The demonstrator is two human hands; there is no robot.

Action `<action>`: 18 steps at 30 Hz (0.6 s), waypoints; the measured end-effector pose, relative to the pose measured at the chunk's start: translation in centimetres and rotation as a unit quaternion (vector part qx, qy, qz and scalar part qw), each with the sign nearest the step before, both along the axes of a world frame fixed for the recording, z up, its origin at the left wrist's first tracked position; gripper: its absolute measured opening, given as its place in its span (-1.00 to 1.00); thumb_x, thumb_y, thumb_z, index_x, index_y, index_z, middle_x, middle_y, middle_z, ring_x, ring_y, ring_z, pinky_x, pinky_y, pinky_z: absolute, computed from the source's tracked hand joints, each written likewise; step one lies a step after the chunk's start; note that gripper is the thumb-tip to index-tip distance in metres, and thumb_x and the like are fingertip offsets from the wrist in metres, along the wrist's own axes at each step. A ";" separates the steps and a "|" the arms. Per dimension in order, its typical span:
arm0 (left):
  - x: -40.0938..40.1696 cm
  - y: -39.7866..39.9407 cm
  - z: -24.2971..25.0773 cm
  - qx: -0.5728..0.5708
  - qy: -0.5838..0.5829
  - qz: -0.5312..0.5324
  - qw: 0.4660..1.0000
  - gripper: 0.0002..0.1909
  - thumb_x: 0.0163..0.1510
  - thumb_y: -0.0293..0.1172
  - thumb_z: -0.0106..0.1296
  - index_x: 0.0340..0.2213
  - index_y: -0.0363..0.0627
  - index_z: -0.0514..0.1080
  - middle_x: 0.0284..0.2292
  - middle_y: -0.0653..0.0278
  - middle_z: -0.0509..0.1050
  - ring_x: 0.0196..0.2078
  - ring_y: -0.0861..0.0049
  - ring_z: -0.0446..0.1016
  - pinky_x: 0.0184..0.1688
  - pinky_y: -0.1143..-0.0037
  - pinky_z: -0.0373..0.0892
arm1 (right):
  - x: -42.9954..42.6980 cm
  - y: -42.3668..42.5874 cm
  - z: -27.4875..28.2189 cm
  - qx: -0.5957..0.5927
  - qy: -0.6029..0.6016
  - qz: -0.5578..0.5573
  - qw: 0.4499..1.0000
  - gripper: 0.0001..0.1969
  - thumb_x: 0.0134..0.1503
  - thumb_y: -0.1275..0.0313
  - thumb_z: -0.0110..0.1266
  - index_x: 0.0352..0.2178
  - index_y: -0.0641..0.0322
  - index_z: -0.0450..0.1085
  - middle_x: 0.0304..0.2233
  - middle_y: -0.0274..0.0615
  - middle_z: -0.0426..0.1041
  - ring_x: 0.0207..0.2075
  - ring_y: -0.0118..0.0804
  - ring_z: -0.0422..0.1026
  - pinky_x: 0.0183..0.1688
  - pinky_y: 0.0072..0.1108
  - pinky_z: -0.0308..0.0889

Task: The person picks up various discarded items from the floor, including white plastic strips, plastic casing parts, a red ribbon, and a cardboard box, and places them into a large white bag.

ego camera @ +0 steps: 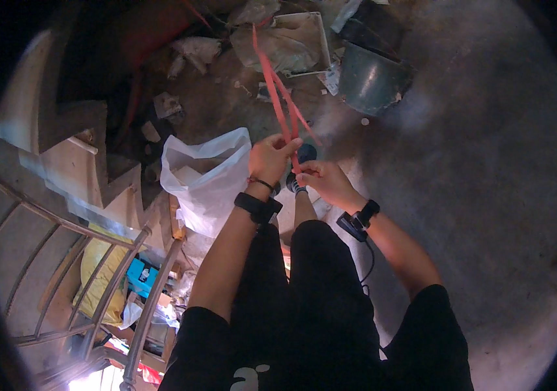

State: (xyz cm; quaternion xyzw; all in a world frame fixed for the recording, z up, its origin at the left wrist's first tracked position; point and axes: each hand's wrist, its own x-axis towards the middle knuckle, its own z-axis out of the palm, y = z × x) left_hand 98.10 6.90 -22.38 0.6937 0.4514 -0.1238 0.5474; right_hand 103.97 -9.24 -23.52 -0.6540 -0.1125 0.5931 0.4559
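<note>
A long red plastic strap [274, 93] runs from the litter at the top of the view down to my two hands. My left hand [269, 157] pinches it between thumb and fingers. Just below and to the right, my right hand [328, 182] grips the lower end of the strap with its fingertips. Above the hands the strap splits into a narrow V, and one loose strand slants off to the right. Both wrists carry black bands with small devices. A white plastic sack [205, 183] with its mouth open stands left of my left hand.
Concrete stairs [71, 161] and a metal railing [63, 222] are on the left. A dark green bucket [371, 80] lies at the upper right, beside a white-rimmed tray [326, 41]. Behind the railing are a yellow sack [100, 276] and a blue box [141, 276].
</note>
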 end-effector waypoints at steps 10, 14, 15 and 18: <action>-1.6 1.5 -0.3 0.038 0.049 -0.077 0.995 -0.65 -0.15 -0.06 0.15 -0.41 -0.06 0.54 -0.51 0.19 0.52 -0.46 0.44 0.50 -0.40 0.51 0.36 | 8.3 4.5 5.5 0.058 -0.609 0.101 0.785 -0.54 -0.08 0.45 0.10 -0.06 0.05 0.31 -0.38 -0.23 0.35 -0.35 -0.19 0.35 -0.31 -0.48 0.27; -3.2 1.4 -1.3 0.146 0.062 -0.167 0.973 -0.69 -0.19 -0.04 0.17 -0.42 0.08 0.56 -0.49 0.18 0.49 -0.37 0.31 0.46 -0.33 0.41 0.36 | 9.9 6.0 4.1 0.068 -0.694 0.243 0.674 -0.42 -0.13 0.49 0.09 0.01 -0.04 0.26 -0.30 -0.25 0.30 -0.26 -0.23 0.33 -0.26 -0.45 0.26; -3.5 1.2 -1.1 0.178 0.058 -0.180 0.966 -0.71 -0.21 -0.04 0.18 -0.43 0.13 0.56 -0.49 0.17 0.46 -0.35 0.27 0.44 -0.30 0.38 0.34 | 10.1 6.1 3.6 0.069 -0.694 0.245 0.673 -0.42 -0.13 0.49 0.09 0.01 -0.04 0.26 -0.30 -0.25 0.30 -0.26 -0.23 0.33 -0.26 -0.45 0.26; -4.0 1.1 -0.4 0.213 0.041 -0.198 0.956 -0.74 -0.24 -0.07 0.19 -0.44 0.18 0.56 -0.48 0.18 0.43 -0.33 0.25 0.40 -0.27 0.36 0.32 | 10.7 5.9 2.0 0.071 -0.708 0.276 0.646 -0.46 -0.13 0.49 0.09 -0.02 -0.05 0.29 -0.32 -0.28 0.29 -0.25 -0.24 0.32 -0.25 -0.45 0.26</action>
